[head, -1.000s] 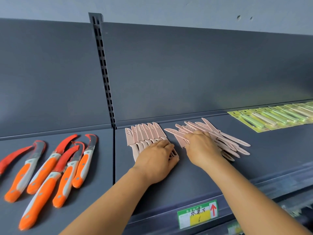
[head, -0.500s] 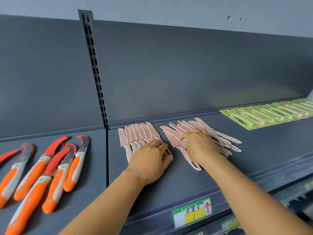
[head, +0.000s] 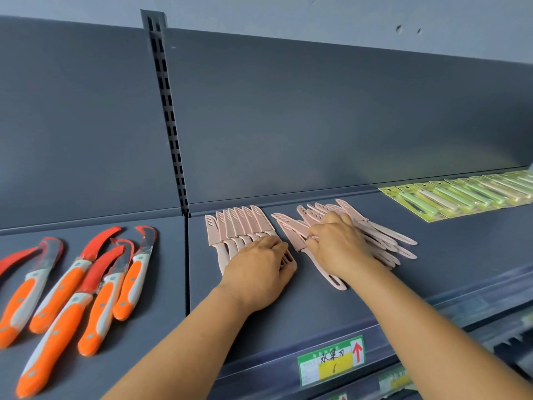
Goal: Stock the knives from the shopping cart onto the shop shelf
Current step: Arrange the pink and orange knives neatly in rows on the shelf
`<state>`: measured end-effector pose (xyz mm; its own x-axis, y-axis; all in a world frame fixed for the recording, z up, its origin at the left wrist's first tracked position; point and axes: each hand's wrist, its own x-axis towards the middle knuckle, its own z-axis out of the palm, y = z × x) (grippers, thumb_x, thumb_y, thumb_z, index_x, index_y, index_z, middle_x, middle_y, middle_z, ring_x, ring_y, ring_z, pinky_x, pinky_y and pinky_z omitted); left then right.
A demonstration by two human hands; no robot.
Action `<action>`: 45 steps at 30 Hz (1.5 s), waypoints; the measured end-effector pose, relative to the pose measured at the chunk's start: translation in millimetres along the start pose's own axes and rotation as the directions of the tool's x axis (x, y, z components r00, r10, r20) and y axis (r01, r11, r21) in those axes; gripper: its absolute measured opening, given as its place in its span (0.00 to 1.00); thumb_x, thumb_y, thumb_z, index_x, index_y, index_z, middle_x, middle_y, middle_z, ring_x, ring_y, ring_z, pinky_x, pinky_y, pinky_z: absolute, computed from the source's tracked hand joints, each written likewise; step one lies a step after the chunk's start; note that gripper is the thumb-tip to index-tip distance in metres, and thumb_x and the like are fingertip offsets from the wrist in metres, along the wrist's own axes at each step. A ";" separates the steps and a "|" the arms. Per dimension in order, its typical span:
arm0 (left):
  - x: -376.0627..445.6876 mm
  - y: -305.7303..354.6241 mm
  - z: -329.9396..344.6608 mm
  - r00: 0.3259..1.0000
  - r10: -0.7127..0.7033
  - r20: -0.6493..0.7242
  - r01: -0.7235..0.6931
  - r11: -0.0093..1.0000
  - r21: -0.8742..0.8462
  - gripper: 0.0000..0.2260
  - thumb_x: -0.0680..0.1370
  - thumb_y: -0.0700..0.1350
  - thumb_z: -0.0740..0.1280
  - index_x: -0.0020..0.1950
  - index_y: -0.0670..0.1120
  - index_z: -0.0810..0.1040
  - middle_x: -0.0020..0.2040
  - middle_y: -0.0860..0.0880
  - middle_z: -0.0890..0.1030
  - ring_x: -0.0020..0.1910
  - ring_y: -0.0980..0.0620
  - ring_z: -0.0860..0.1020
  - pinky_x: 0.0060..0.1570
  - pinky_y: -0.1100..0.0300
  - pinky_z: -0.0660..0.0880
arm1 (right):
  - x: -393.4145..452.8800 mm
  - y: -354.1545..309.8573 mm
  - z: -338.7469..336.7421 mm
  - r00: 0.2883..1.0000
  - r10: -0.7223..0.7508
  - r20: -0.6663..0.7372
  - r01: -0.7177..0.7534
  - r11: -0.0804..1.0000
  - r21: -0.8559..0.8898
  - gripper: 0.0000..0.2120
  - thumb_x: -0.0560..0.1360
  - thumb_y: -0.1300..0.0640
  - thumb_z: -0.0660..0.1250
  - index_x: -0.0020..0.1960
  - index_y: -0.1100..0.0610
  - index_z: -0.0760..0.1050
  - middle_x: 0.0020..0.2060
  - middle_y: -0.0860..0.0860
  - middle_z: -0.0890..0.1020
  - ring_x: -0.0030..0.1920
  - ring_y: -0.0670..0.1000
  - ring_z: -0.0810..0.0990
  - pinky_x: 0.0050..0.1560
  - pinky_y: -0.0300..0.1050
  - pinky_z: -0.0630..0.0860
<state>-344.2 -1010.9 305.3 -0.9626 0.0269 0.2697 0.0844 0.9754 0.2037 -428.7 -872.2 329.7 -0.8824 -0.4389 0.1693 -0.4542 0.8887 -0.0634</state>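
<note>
Pink sheathed knives lie on the dark grey shelf (head: 317,310). A neat overlapping row of them (head: 239,223) stands at the left of this bay, blades pointing back. My left hand (head: 259,269) lies flat on that row's handles, gripping nothing. To the right is a loose fanned pile of pink knives (head: 383,235). My right hand (head: 337,241) rests on the pile's left side, and its fingers pinch one pink knife (head: 288,228) that lies between row and pile. This knife's looped handle end sticks out below my wrist. The shopping cart is not in view.
Several orange-handled curved knives (head: 72,284) lie on the left bay, past the slotted upright (head: 167,111). Green carded knives (head: 461,194) line the back right of the shelf. A price label (head: 331,360) sits on the front rail.
My right hand has drawn one pink knife out of the loose pile towards the neat row; its handle now shows below my wrist. My left hand has stayed on the row.
</note>
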 end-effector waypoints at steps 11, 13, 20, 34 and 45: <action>-0.1 -0.8 1.2 1.000 -0.001 0.005 0.001 1.000 -0.006 0.20 0.81 0.56 0.56 0.70 0.49 0.70 0.69 0.53 0.70 0.66 0.51 0.69 0.63 0.61 0.63 | -12.0 -16.5 -6.8 0.994 0.034 0.104 -0.023 0.994 -0.107 0.13 0.76 0.63 0.63 0.60 0.59 0.74 0.57 0.56 0.75 0.57 0.57 0.76 0.47 0.45 0.72; -0.4 -0.9 1.4 1.000 -0.002 0.004 0.002 1.000 -0.005 0.20 0.80 0.55 0.56 0.69 0.49 0.70 0.68 0.53 0.70 0.66 0.51 0.69 0.63 0.61 0.63 | -8.1 -17.6 -7.1 0.994 0.047 0.099 -0.035 0.992 -0.125 0.14 0.75 0.64 0.63 0.60 0.59 0.74 0.57 0.57 0.76 0.57 0.57 0.77 0.50 0.46 0.74; 0.4 -2.3 2.8 1.000 0.005 -0.001 -0.005 1.000 -0.010 0.18 0.80 0.55 0.56 0.66 0.48 0.72 0.65 0.52 0.72 0.62 0.50 0.71 0.60 0.61 0.65 | 10.9 -26.0 0.5 0.997 0.073 0.038 -0.073 0.997 0.014 0.08 0.74 0.64 0.63 0.50 0.56 0.78 0.46 0.56 0.79 0.50 0.59 0.79 0.41 0.42 0.69; 0.5 -2.5 1.5 1.000 -0.002 0.023 0.003 0.999 -0.036 0.20 0.80 0.55 0.57 0.69 0.48 0.69 0.68 0.52 0.70 0.66 0.50 0.68 0.62 0.61 0.63 | 32.2 -40.9 4.7 0.996 0.055 0.070 -0.074 0.949 0.307 0.13 0.75 0.57 0.62 0.31 0.57 0.71 0.35 0.55 0.77 0.40 0.58 0.74 0.36 0.42 0.65; 11.5 13.8 -6.7 0.993 0.052 0.106 -0.058 0.997 0.051 0.24 0.80 0.58 0.55 0.72 0.46 0.65 0.72 0.49 0.65 0.71 0.49 0.64 0.68 0.58 0.59 | 1.3 12.6 -1.2 0.997 0.057 0.055 -0.061 0.996 0.072 0.14 0.77 0.59 0.62 0.62 0.53 0.73 0.59 0.55 0.71 0.59 0.58 0.72 0.51 0.44 0.69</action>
<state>-352.3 -998.6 317.6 -0.9787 0.1009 0.1789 0.1267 0.9821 0.1395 -435.4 -861.4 330.3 -0.9125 -0.3938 0.1110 -0.4068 0.9021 -0.1438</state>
